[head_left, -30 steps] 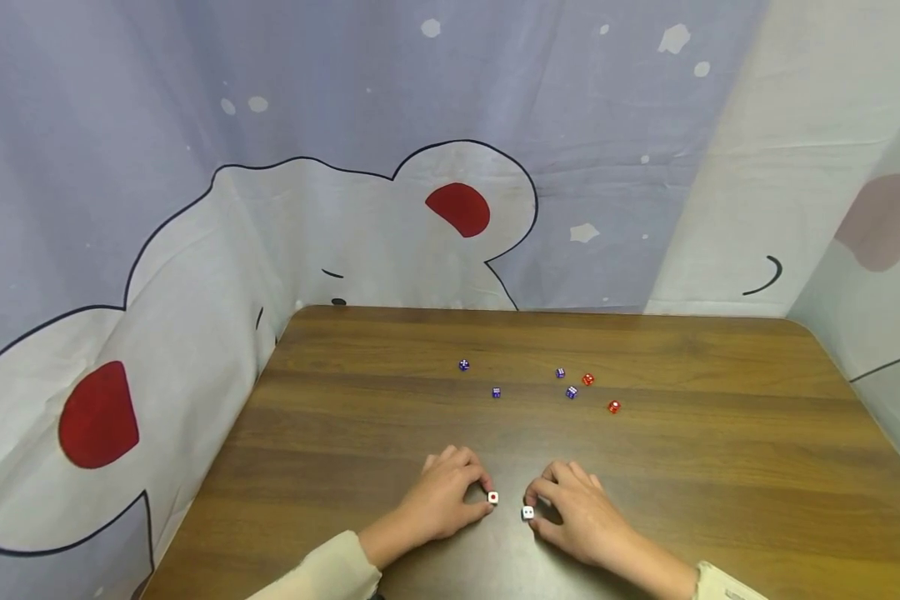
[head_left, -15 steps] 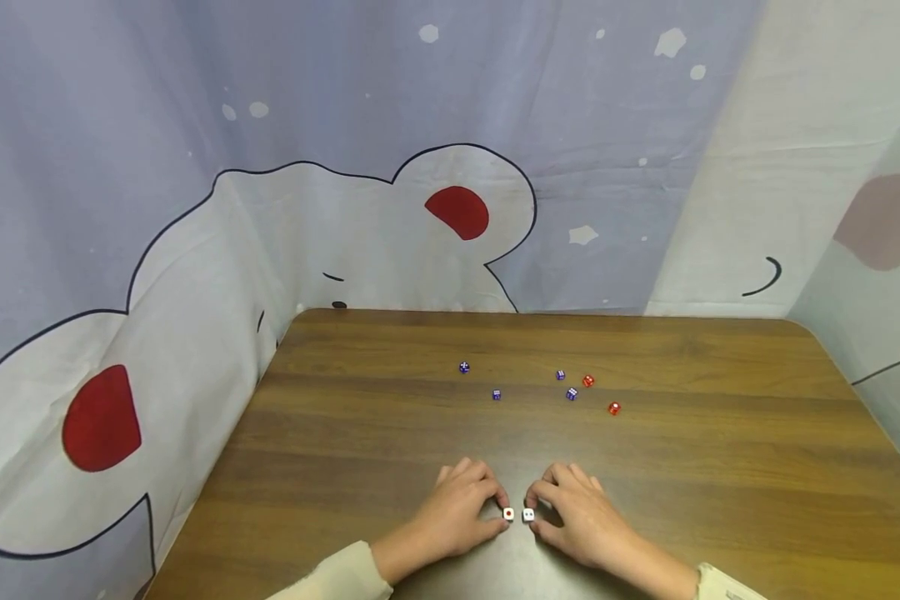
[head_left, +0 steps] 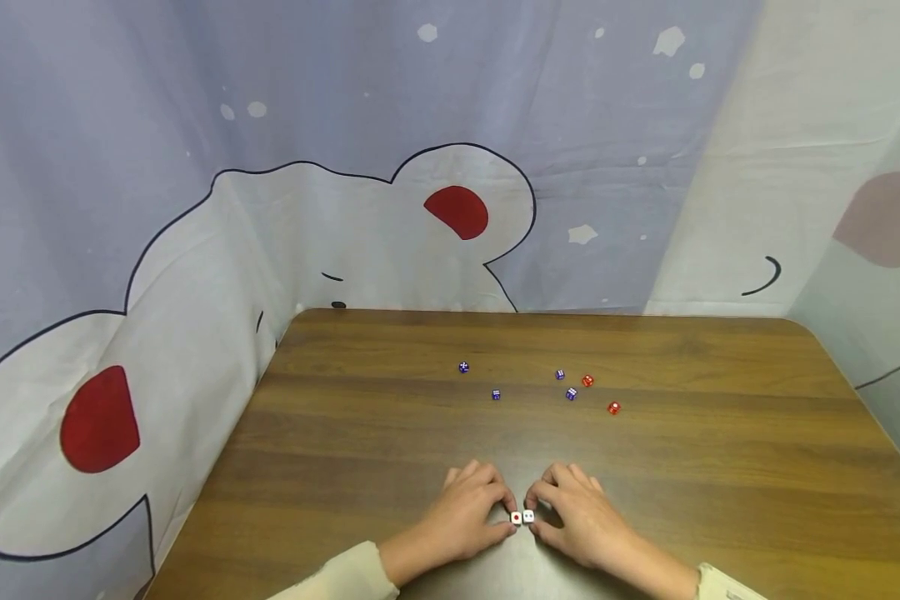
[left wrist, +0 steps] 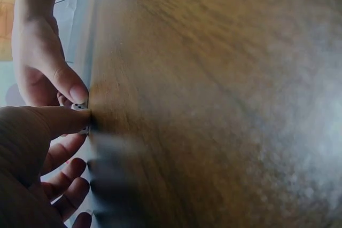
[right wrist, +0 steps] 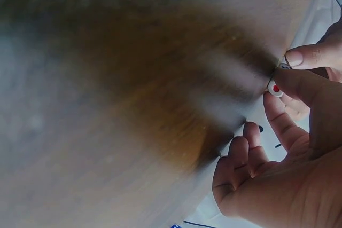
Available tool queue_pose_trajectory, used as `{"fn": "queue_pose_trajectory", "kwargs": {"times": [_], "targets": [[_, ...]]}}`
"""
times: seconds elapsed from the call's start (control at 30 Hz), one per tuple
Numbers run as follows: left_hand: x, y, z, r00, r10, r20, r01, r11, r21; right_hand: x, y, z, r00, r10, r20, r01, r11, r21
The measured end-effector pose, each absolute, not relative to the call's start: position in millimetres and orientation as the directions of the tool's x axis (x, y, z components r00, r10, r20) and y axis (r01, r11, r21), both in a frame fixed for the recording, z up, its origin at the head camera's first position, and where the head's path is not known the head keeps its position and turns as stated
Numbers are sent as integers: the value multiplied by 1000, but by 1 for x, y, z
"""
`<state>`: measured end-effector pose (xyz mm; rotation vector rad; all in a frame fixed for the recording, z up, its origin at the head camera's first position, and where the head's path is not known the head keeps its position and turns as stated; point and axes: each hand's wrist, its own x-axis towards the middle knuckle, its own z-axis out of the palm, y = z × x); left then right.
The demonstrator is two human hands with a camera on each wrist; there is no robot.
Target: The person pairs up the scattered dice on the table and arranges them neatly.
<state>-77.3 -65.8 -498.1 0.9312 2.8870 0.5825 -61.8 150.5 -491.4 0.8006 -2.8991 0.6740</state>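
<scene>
Two white dice are side by side on the wooden table near its front. My left hand (head_left: 471,512) pinches the left die (head_left: 516,518), which shows one red pip on top, between thumb and index finger. On the right die (head_left: 528,517), two dark pips face up, and my right hand (head_left: 579,518) pinches it the same way. Seen from the left wrist, a white die (left wrist: 80,107) peeks out between the two thumbs. In the right wrist view, a die face with a red pip (right wrist: 276,88) shows between the right thumb and index finger.
Farther back on the wooden table (head_left: 360,400) lie several blue dice, one of them far left (head_left: 463,367). Two red dice sit toward the right, the nearer red die (head_left: 614,407) and another red die (head_left: 588,381). A patterned curtain (head_left: 607,167) hangs behind the table.
My left hand has slid its die to the right and slightly nearer, closing the gap to the other white die. The right hand and its die stay nearly in place.
</scene>
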Motion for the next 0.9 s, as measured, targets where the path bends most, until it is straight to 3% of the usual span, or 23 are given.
{"fn": "queue_pose_trajectory", "kwargs": {"times": [0.6,0.77,0.9], "targets": [[-80,-68,-497,-786,617,49,583,712,392,-62,150,-491,-871,-473,131,-481,771,-417],[-95,-76,-492,-757,653,-25,575,683,450,-62,150,-491,-875,-470,116,-472,775,-421],[-116,-82,-492,-780,625,-21,540,690,482,-62,150,-492,-868,-476,144,-490,770,-409]]}}
